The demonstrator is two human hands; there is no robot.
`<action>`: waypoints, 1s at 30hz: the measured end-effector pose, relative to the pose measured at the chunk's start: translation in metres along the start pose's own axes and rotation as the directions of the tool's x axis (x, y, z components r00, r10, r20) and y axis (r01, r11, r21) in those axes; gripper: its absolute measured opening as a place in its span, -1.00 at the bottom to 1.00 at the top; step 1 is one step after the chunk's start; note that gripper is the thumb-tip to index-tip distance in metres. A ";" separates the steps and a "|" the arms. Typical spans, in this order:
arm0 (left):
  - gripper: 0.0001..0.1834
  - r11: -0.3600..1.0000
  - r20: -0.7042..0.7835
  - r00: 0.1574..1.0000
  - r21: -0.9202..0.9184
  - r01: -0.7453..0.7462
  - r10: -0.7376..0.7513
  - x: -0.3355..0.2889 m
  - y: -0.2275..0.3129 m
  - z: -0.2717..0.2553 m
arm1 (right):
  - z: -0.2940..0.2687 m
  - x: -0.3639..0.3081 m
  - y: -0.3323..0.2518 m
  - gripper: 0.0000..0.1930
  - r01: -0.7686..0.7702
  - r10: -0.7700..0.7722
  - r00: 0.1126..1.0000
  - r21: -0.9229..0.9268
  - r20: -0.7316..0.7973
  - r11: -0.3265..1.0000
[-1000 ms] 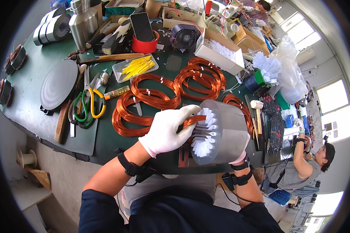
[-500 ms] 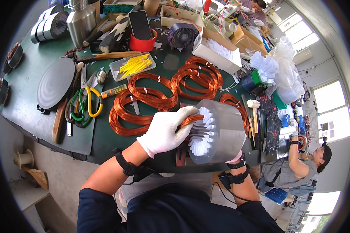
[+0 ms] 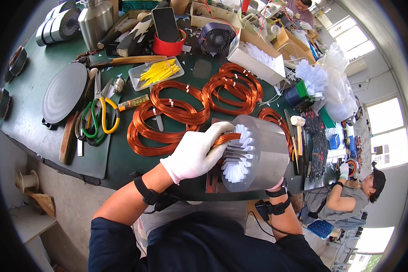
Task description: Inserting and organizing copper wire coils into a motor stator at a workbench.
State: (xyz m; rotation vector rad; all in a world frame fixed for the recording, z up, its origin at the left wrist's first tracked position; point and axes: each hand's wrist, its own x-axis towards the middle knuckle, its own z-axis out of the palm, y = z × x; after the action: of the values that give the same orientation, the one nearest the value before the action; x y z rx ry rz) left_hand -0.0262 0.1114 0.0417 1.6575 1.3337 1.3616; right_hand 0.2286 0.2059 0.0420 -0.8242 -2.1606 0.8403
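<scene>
My left hand point(image 3: 192, 154), in a white glove, is closed round a bundle of copper wire point(image 3: 227, 138). The bundle runs to the open end of a grey cylindrical stator core point(image 3: 269, 154). White paper slot liners point(image 3: 236, 169) fan out in a ring from that end. The stator lies on its side near the table's front edge. My right hand point(image 3: 275, 186) is at its right end; the stator hides the fingers. Several coils of copper wire point(image 3: 143, 131) lie behind and to the left, tied with white bands.
Scissors with green and yellow handles point(image 3: 105, 120), a round grey plate point(image 3: 64, 94) and a tray of yellow sticks point(image 3: 133, 81) are at left. A mallet point(image 3: 298, 121) lies right of the stator. A box of white liners point(image 3: 258, 59) stands behind. A co-worker point(image 3: 349, 195) sits at right.
The view has shifted slightly. My left hand stays closed on the copper wire bundle at the stator's end, and the stator sits much as before. The co-worker's hands have moved slightly.
</scene>
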 end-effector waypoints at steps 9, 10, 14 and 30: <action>-0.69 0.995 0.012 1.000 -0.100 0.025 -0.024 0.000 -0.001 0.003 | -0.005 0.016 -0.019 -0.63 0.182 -0.186 0.983 -0.186 -0.002 0.966; -0.69 0.994 0.012 1.000 -0.102 0.030 -0.029 0.000 -0.001 0.003 | -0.006 0.019 -0.022 -0.64 0.214 -0.218 0.976 -0.214 0.004 0.953; -0.74 0.997 0.000 0.999 -0.063 0.034 -0.034 0.000 -0.002 0.004 | -0.006 0.028 -0.031 -0.66 0.339 -0.342 0.938 -0.309 0.046 0.888; -0.55 0.856 -0.193 0.865 0.348 -0.381 0.463 0.008 -0.003 0.000 | -0.012 0.015 -0.010 -0.62 0.265 -0.254 0.964 -0.213 0.080 0.940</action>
State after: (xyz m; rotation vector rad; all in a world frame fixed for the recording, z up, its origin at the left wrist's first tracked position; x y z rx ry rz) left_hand -0.0275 0.1198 0.0416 2.1311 1.4347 1.7647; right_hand 0.2258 0.2155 0.0613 -0.6083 -2.3744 0.4971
